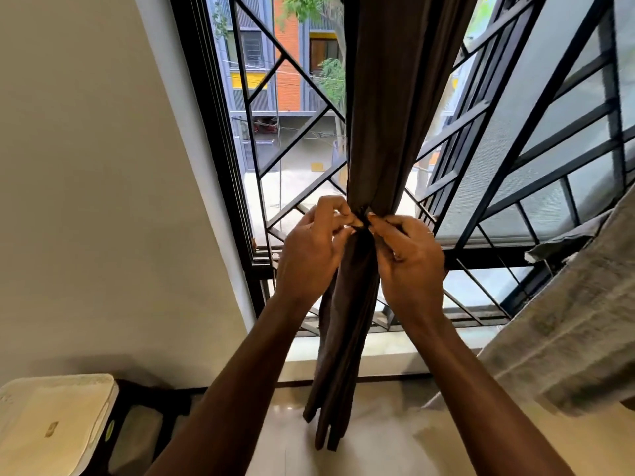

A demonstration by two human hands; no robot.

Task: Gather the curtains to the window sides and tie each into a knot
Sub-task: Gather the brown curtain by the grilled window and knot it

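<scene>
A dark brown curtain (385, 108) hangs in front of the window, bunched into one narrow bundle that is cinched at hand height; its tail (340, 355) falls to the floor. My left hand (311, 249) pinches something small and dark at the cinch on the bundle's left side. My right hand (410, 259) pinches the same spot from the right, fingers curled. I cannot tell whether what they pinch is a tie or a fold of the cloth. A grey curtain (563, 341) hangs slanted at the right edge, loose.
Behind the curtain is a window with a black metal grille (299, 132) and a black frame (220, 132). A cream wall (86, 166) fills the left. A white-topped stool or bin (51, 424) stands at the lower left on the tiled floor (385, 441).
</scene>
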